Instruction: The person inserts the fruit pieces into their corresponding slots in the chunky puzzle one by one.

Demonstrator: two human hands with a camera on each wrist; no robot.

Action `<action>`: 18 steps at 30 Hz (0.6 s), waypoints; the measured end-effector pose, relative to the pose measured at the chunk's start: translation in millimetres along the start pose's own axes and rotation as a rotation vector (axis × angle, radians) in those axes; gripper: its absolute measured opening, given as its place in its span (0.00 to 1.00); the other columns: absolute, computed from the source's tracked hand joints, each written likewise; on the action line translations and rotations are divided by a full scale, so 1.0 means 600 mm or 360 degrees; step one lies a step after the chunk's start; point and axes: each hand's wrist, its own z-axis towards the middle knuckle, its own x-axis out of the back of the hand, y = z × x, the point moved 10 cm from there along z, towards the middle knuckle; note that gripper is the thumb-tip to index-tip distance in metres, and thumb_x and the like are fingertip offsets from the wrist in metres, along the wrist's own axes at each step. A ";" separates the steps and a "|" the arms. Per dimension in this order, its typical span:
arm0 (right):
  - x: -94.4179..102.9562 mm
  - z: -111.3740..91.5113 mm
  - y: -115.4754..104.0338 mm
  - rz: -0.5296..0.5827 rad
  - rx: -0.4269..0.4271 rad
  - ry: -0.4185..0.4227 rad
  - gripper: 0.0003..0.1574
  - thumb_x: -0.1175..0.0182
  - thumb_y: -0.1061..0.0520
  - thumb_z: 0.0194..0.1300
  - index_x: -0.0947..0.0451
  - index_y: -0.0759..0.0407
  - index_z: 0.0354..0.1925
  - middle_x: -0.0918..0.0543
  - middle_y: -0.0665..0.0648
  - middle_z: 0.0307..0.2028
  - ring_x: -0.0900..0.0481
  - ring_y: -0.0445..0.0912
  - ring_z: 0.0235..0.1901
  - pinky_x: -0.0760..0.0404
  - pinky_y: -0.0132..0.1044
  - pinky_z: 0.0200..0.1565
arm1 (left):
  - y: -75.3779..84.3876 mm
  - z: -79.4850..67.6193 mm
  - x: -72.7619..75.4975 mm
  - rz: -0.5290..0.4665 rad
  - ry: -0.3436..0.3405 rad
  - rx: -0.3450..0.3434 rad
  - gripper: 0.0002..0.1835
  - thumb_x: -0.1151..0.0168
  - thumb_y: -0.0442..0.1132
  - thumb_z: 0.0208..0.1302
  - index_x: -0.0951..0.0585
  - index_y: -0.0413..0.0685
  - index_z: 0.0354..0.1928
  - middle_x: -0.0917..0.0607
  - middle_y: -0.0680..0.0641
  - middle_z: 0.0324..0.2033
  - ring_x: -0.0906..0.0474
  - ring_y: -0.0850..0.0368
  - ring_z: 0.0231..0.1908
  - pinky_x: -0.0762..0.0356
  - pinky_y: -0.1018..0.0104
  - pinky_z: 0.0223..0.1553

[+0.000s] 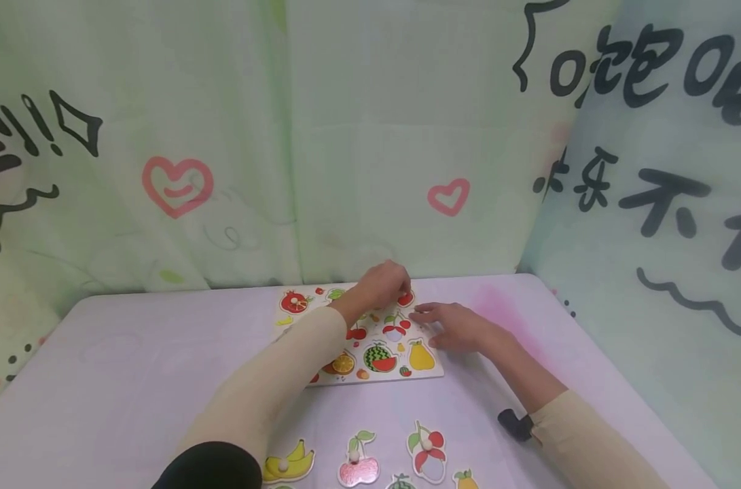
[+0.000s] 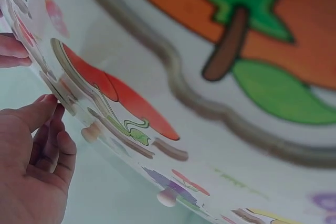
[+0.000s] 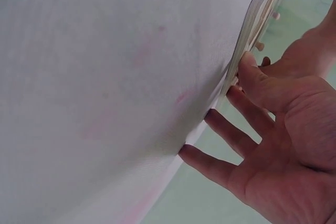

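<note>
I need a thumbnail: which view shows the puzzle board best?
The head view: most of the puzzle board shows, though the left arm covers part. The left wrist view gives a slanted close-up of part; the right wrist view, just its edge and some knobs.

Soft, even light brightens the head view, with a glossy glint on the cherry piece (image 1: 364, 473) and faint shadows on the counter (image 1: 162, 380). Both wrist views look dimmer and greyer; distortion bows the board (image 2: 113, 30) in the left one.
</note>
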 end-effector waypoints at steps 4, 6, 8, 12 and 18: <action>-0.002 0.000 0.001 0.0015 -0.0017 -0.0005 0.39 0.31 0.59 0.68 0.28 0.48 0.74 0.31 0.58 0.76 0.35 0.63 0.75 0.26 0.58 0.68 | -0.002 0.001 -0.002 -0.0009 -0.0014 0.0018 0.10 0.35 0.40 0.74 0.11 0.52 0.53 0.12 0.51 0.47 0.21 0.58 0.45 0.17 0.69 0.51; -0.002 0.001 0.002 0.0004 -0.0018 -0.0002 0.39 0.31 0.59 0.67 0.28 0.47 0.74 0.31 0.58 0.76 0.35 0.62 0.75 0.25 0.58 0.68 | -0.003 0.002 -0.003 -0.0007 -0.0017 0.0029 0.11 0.35 0.40 0.74 0.11 0.52 0.53 0.13 0.51 0.48 0.21 0.58 0.45 0.17 0.69 0.51; -0.001 0.001 0.002 -0.0015 -0.0012 0.0004 0.39 0.30 0.58 0.67 0.28 0.47 0.74 0.31 0.58 0.76 0.35 0.62 0.75 0.25 0.58 0.67 | -0.003 0.003 -0.002 -0.0006 -0.0015 0.0037 0.11 0.35 0.40 0.74 0.11 0.52 0.53 0.13 0.51 0.48 0.21 0.58 0.46 0.17 0.69 0.52; -0.001 0.001 0.001 -0.0021 -0.0011 0.0008 0.39 0.30 0.58 0.67 0.28 0.48 0.74 0.30 0.58 0.76 0.34 0.63 0.75 0.24 0.58 0.67 | -0.002 0.002 -0.003 -0.0005 -0.0008 0.0050 0.11 0.35 0.40 0.74 0.11 0.52 0.53 0.13 0.51 0.48 0.21 0.58 0.46 0.17 0.69 0.52; 0.000 0.002 0.000 -0.0033 0.0003 0.0003 0.39 0.30 0.59 0.67 0.27 0.49 0.74 0.30 0.58 0.76 0.33 0.64 0.74 0.24 0.58 0.66 | 0.000 -0.001 -0.002 0.0016 -0.0006 0.0040 0.12 0.36 0.41 0.75 0.12 0.52 0.55 0.13 0.51 0.49 0.20 0.58 0.45 0.16 0.70 0.50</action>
